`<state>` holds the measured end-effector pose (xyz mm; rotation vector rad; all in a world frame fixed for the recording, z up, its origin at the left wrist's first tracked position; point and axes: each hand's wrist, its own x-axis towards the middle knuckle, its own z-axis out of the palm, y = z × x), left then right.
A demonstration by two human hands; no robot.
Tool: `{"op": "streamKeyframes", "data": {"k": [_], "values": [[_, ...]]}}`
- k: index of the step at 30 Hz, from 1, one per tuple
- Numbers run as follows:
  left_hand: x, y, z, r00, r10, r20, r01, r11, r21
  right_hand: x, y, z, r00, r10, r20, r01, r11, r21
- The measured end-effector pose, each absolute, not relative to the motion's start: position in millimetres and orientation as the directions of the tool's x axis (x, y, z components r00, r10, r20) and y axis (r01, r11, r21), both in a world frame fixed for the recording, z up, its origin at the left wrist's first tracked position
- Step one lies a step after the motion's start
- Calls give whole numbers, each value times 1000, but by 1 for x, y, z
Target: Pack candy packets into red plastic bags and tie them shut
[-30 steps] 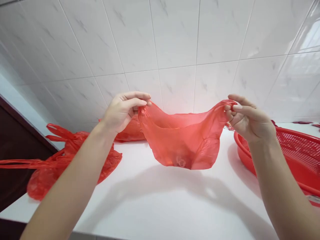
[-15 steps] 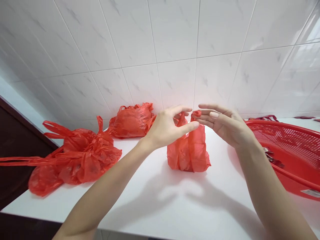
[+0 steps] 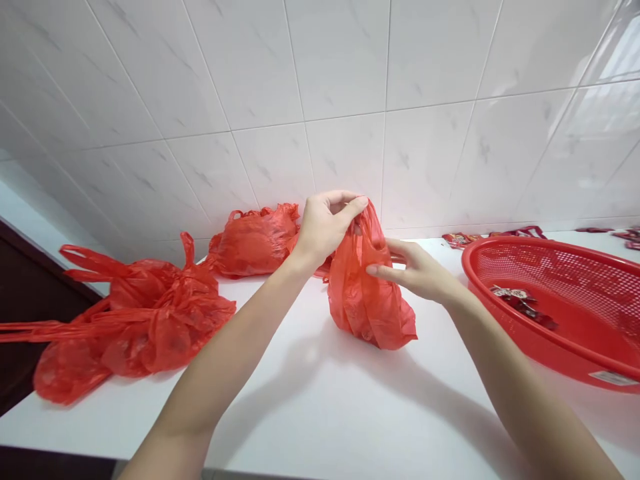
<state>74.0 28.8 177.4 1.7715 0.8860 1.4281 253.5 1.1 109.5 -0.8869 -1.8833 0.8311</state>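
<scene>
A filled red plastic bag [image 3: 367, 307] stands on the white table in front of me, its top drawn upward. My left hand [image 3: 327, 220] pinches the bag's gathered top between thumb and fingers. Lower down, on the bag's right side, my right hand [image 3: 415, 270] has its thumb on the front and its fingers partly hidden behind the plastic. What fills the bag cannot be made out through the red film.
Several tied red bags [image 3: 165, 327] lie at the left, and another full red bag [image 3: 257, 243] rests against the tiled wall [image 3: 345, 60]. A red plastic basket [image 3: 545, 333] at the right holds small wrapped packets [image 3: 525, 307]. More packets [image 3: 460, 240] lie behind it.
Both hands were spread around the bag's top. My left hand now grips the top, raised taller, and my right hand has moved down to the bag's side. The view has shifted slightly right.
</scene>
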Motion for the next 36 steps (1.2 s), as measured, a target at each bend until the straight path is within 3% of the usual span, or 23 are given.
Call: {"op": "streamKeyframes", "data": {"k": [2, 5, 8, 12, 16, 23, 27, 31, 36], "values": [[70, 31, 180, 136, 864, 484, 35, -493, 870, 250, 4, 104, -319, 867, 382, 192, 454, -870], [58, 31, 184, 69, 862, 502, -55, -499, 865, 251, 11, 101, -228, 911, 343, -44, 342, -939], [40, 29, 187, -11, 832, 555, -87, -554, 828, 259, 21, 98, -136, 945, 296, -254, 256, -933], [19, 27, 179, -58, 799, 599, -52, -602, 797, 272, 39, 87, -8, 977, 215, -342, 200, -918], [5, 31, 155, -63, 788, 612, 14, -612, 790, 278, 52, 69, 84, 982, 169, -336, 188, -923], [-26, 38, 77, -72, 829, 555, 177, -537, 825, 279, 51, 61, 10, 993, 117, -304, 114, -946], [-36, 40, 33, 66, 939, 338, 199, -345, 917, 279, 47, 59, -69, 986, 152, -274, 127, -953], [-32, 34, 8, 284, 955, 89, 264, -167, 950, 282, 40, 50, -110, 982, 156, -128, 141, -982], [-19, 34, -4, 283, 959, -6, 212, -56, 976, 286, 26, 32, -167, 981, 95, -4, 96, -995]]}}
